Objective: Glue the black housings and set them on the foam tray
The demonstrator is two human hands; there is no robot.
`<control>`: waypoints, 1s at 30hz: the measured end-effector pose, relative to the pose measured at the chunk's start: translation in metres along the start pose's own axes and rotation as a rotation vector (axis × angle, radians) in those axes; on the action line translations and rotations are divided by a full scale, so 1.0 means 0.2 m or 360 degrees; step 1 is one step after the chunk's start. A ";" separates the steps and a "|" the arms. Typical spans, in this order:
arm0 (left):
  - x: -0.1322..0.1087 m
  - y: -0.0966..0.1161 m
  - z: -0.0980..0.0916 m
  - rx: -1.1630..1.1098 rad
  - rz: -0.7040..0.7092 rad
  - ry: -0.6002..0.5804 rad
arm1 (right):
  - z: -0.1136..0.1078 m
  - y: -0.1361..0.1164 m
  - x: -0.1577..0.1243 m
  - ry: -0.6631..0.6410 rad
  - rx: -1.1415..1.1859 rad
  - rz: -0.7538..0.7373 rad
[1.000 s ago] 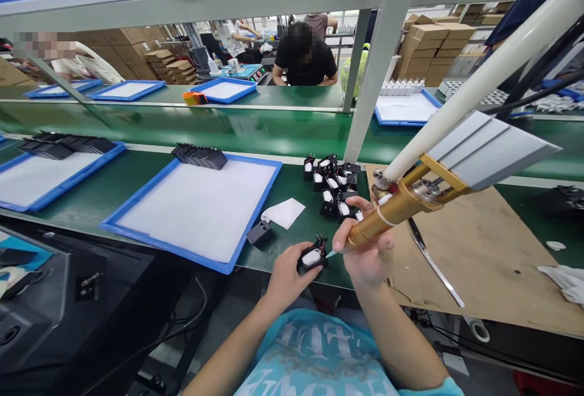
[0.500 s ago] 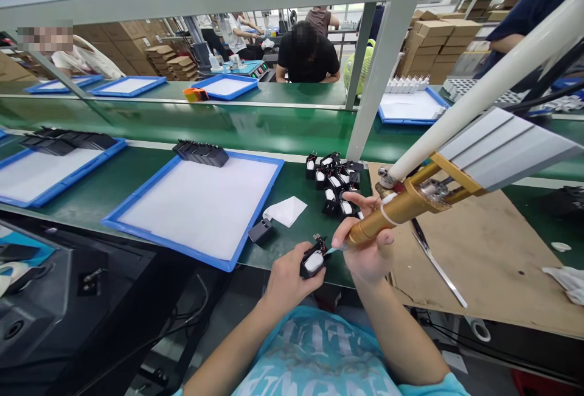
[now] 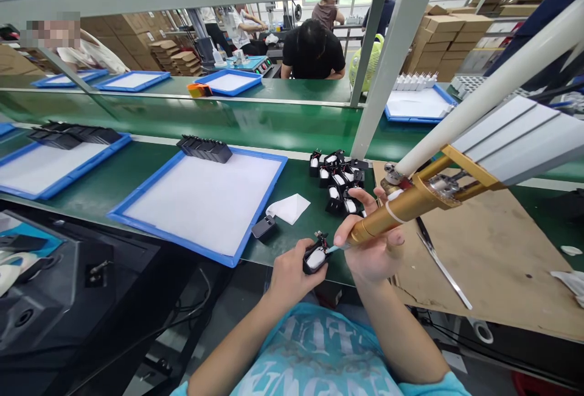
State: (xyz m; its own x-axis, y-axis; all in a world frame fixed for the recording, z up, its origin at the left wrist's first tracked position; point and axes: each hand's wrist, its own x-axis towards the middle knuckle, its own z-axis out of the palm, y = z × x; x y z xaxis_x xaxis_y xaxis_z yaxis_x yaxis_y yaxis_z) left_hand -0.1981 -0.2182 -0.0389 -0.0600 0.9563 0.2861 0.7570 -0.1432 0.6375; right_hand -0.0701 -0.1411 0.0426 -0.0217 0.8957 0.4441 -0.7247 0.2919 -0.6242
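Note:
My left hand (image 3: pixel 289 274) is closed around a small black part with a white insert (image 3: pixel 316 257), held just over the near edge of the green bench. My right hand (image 3: pixel 371 249) grips a gold-coloured dispensing tool (image 3: pixel 401 207) like a pen, with its pale tip touching the part. A white tube (image 3: pixel 493 79) runs up and to the right from the tool. A pile of several similar black and white parts (image 3: pixel 338 180) lies just beyond my hands.
A blue-framed white tray (image 3: pixel 201 201) holds a row of black parts (image 3: pixel 204 148) at its far edge. Beside it are a folded white paper (image 3: pixel 288 207) and a grey block (image 3: pixel 263 226). Tweezers (image 3: pixel 440 262) lie on the brown board (image 3: pixel 493 262). People sit beyond the conveyor.
Both hands have stayed together with the tip on the part. The view has shifted slightly; the hands appear a little higher in frame.

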 end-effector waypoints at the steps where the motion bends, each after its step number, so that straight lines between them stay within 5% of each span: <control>1: 0.00 0.00 0.01 0.0009 0.0003 0.0003 | 0.01 0.00 0.00 -0.0001 -0.0003 0.0006; 17: 0.05 0.07 0.04 -0.0122 0.0267 0.0255 | 0.07 0.01 -0.04 -0.0156 0.0152 0.0093; 24: 0.04 -0.01 0.00 0.0061 0.0052 -0.0074 | 0.06 0.02 -0.02 -0.0004 0.0115 0.0060; 30: 0.05 -0.14 -0.12 -0.0332 0.0069 -0.0350 | 0.01 0.00 0.00 0.0099 -0.0025 0.0048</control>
State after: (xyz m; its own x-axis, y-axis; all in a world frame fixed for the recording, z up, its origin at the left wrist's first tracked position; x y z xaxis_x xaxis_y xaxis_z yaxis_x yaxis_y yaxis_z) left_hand -0.2352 -0.2106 -0.0370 0.1289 0.9772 0.1690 0.6046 -0.2125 0.7677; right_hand -0.0715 -0.1411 0.0437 -0.0002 0.9233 0.3841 -0.7134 0.2691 -0.6470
